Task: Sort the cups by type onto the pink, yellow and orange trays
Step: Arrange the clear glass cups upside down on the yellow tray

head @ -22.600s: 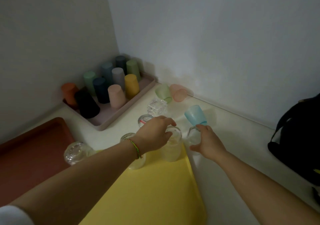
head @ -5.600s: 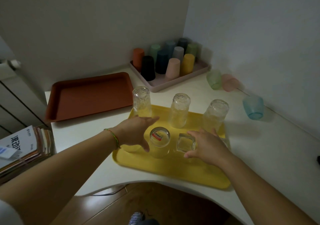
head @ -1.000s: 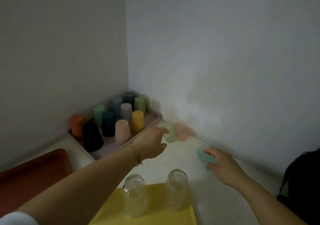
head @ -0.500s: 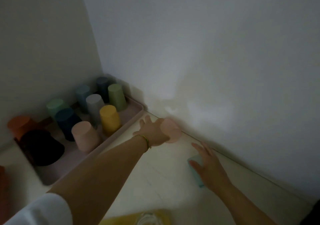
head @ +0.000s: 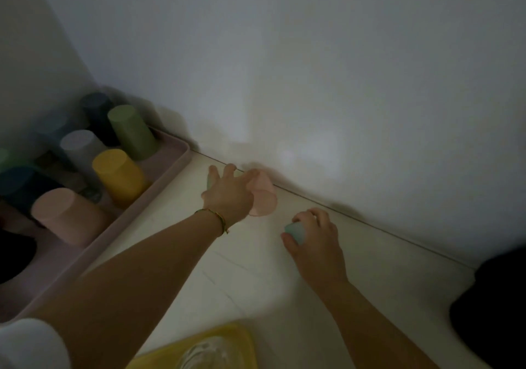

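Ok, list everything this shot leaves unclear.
Head view only:
- Green cup: almost wholly hidden under the left hand; grip cannot be told.
- Blue cup: mostly covered by the right hand, which holds it.
- Yellow tray and the glass on it: cut off by the bottom edge, blurred.
- Pink tray: left end cut off, dark.
- Orange tray: out of frame.

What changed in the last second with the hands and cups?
The right hand went from touching the blue cup to closing its grip round it. The left hand moved forward over the green cup, now mostly hidden; whether it holds it is unclear. The pink cup by the wall and the opaque cups on the pink tray stayed put.
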